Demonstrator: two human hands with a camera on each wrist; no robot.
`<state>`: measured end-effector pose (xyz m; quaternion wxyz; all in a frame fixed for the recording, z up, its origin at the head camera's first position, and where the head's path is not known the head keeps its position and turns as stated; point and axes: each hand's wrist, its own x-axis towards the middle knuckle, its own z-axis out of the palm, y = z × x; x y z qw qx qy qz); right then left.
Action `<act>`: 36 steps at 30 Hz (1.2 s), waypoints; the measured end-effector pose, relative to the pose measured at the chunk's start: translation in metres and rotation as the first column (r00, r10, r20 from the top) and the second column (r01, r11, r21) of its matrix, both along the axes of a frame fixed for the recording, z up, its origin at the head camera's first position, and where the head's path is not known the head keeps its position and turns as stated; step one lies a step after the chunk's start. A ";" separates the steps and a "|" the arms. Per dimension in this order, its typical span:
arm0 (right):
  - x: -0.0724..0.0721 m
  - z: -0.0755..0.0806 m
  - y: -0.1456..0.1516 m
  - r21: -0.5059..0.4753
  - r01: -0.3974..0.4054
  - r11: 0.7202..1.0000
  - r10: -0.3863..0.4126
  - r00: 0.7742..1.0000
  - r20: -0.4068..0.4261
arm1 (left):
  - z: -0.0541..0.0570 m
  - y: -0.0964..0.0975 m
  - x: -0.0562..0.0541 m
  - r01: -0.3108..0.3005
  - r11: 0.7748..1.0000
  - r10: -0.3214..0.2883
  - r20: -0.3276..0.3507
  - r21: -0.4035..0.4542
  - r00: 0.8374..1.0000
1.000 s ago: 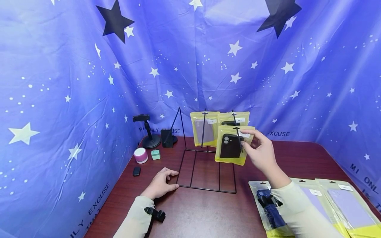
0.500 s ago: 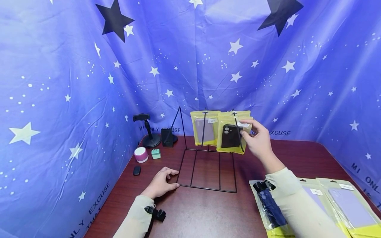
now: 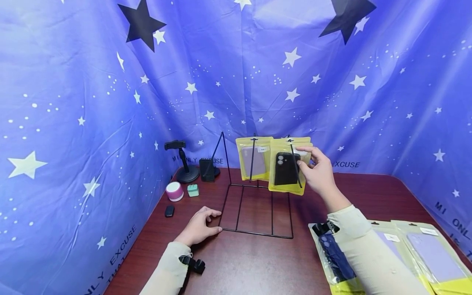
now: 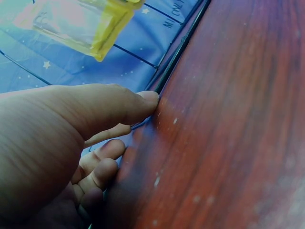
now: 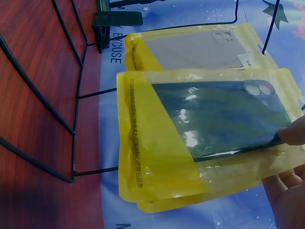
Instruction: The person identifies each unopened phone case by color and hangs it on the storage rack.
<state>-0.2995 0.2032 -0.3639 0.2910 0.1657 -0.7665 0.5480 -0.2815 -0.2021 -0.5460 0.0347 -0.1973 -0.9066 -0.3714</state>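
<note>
My right hand (image 3: 320, 171) pinches the right edge of a yellow-and-clear zip bag with a black phone case (image 3: 286, 170) in it. This bag hangs on the right hook of a black wire display rack (image 3: 254, 234), in front of another yellow bag that it mostly hides. On the neighbouring hook hangs a bag with a pale purple phone case (image 3: 253, 160); the right wrist view shows it behind the black one. My left hand (image 3: 198, 226) holds the rack's base at the front left corner, its thumb (image 4: 128, 106) against the wire in the left wrist view.
More bagged phone cases (image 3: 435, 254) lie at the table's front right, partly under my right sleeve. Along the left stand a phone holder (image 3: 182, 164), a small black stand (image 3: 207, 171), a pink-and-white round jar (image 3: 174, 191), a green plug charger (image 3: 193, 190) and a small black item (image 3: 169, 211).
The bag with the black case has moved back along the right hook, up close to the bag behind it, with my right hand still pinching it. My left hand has stayed put.
</note>
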 end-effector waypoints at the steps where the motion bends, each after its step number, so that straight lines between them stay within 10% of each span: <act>1: 0.000 0.000 0.000 0.001 -0.001 1.000 0.001 1.000 0.004 | 0.000 0.000 0.000 0.000 1.000 0.000 0.000 0.000 1.000; 25: -0.002 -0.009 0.009 -0.040 -0.032 0.999 0.032 0.999 0.004 | 0.000 -0.001 0.000 -0.002 1.000 0.002 0.008 -0.010 1.000; 36: 0.024 -0.018 0.044 0.031 0.068 0.997 -0.065 0.995 -0.079 | 0.001 0.000 0.002 0.000 1.000 0.000 0.000 0.004 1.000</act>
